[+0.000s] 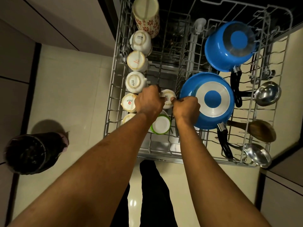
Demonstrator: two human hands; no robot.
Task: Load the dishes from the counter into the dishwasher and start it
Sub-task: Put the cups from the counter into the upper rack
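Reaching straight down w/ both arms into upper rack (172,157). Gripping upside-down white cup (167,98) w/ left hand (149,100), knuckles up, fingers curled over it. Pinching its right edge w/ right hand (186,107), thumb fwd. Tight spot btwn cup row (134,81) on left and blue pan (211,99) just beside right hand; free slots further back mid-rack.

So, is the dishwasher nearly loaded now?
Mostly. Upturned cups line the left of the rack, and two blue pans, ladles and a wooden spoon sit on the right. The left hand and right hand hold a white SISTA cup in the middle. The rack is pulled out, so pushing it in and starting the wash remain. The counter is out of view.
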